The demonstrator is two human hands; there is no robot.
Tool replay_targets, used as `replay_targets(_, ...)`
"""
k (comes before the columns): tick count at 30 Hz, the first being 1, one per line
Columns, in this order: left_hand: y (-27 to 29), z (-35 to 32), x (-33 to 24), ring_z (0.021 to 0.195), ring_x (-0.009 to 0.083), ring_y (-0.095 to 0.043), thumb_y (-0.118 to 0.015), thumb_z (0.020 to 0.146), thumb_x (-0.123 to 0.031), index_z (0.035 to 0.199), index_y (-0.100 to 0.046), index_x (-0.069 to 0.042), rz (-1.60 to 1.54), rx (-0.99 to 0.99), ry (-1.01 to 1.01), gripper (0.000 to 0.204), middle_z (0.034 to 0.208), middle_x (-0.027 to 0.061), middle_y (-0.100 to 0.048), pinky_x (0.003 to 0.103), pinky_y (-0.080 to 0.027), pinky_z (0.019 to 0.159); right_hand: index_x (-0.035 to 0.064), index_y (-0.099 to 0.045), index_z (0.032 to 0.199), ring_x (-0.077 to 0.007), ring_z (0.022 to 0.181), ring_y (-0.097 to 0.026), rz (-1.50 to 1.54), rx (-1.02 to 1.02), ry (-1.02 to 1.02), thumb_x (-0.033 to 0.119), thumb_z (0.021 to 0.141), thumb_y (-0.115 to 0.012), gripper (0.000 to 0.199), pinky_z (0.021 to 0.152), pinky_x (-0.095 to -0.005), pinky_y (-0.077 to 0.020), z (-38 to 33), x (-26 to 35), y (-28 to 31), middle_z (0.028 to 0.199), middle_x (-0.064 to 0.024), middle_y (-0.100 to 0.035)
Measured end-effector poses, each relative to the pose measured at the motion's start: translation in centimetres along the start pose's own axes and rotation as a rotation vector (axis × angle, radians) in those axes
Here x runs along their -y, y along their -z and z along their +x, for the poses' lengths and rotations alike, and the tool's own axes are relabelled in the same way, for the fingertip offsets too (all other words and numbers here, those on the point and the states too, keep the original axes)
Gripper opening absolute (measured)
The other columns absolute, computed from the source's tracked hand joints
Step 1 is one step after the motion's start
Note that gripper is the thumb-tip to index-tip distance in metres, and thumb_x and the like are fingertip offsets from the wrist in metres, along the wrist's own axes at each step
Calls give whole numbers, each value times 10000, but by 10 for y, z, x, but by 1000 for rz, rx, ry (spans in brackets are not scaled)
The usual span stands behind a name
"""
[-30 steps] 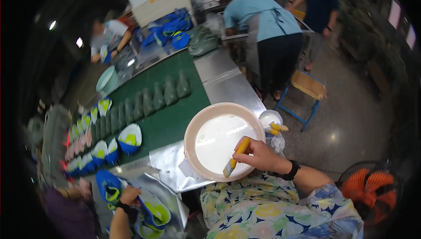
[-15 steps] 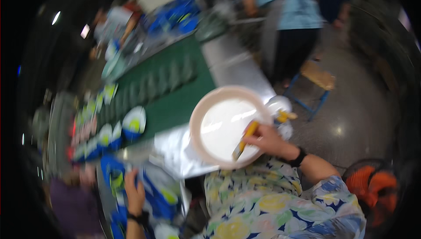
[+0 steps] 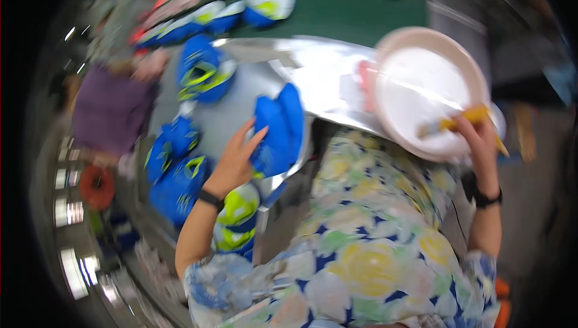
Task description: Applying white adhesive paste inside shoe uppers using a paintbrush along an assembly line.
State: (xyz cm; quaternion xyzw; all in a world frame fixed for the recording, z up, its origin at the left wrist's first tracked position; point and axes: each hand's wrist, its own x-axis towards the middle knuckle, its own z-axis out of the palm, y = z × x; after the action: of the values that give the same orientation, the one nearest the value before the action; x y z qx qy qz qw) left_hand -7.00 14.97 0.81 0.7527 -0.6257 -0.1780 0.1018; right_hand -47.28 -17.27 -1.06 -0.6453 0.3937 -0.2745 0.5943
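Note:
My left hand (image 3: 236, 160) grips the left edge of a blue shoe upper (image 3: 278, 126) and holds it over the front edge of a shiny metal sheet (image 3: 319, 69). In my right hand (image 3: 477, 141) is a yellow-handled brush (image 3: 460, 122). Its tip rests inside a round pink bowl (image 3: 421, 42) of white liquid at the right. The picture is motion-blurred.
More blue and yellow-green shoe uppers lie around: one on the sheet (image 3: 203, 75), several at the lower left (image 3: 174, 174) and a row on the green belt (image 3: 355, 18). A person in purple (image 3: 108, 111) works at the left.
The view has swung down and left toward my lap. My left hand moved right and took hold of a blue upper. The right hand keeps the brush in the bowl.

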Motion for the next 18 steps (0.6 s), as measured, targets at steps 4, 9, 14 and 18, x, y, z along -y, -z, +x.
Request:
replay_targets(4,-5,9,-3,1363,428,-407,-617,635,100,1346,-598,-157,138,23,-146,756,1510,248,-372,465,-357,1128,3,-621,1024,-133,841,-658,-127,133,84,224,921,-692,254,741,-273,-542,44,15,-12,917,-62,-673)
replay_targets(9,-27,25,25,1234,394,-486,-680,645,57,1283,-632,-125,130,-49,-187,665,1378,197,-482,451,-418,1035,-15,-616,988,-124,748,-638,-306,47,263,279,867,-713,332,639,-254,-500,106,29,-15,848,-75,-682)
replay_targets(14,-7,32,40,1116,377,-539,-474,661,96,1193,-624,-11,86,-282,-119,563,1164,183,-548,418,-410,1020,-10,-617,967,-146,720,-652,-326,43,234,292,863,-714,334,647,-301,-516,105,24,-7,778,-91,-679)
replay_targets(18,22,18,53,1150,535,-506,-607,851,-334,1303,-555,59,233,-266,88,601,1279,374,-523,559,-396,1010,6,-589,972,-263,772,-665,-225,1,201,252,829,-733,318,715,-367,-520,77,-10,-8,865,-162,-678)
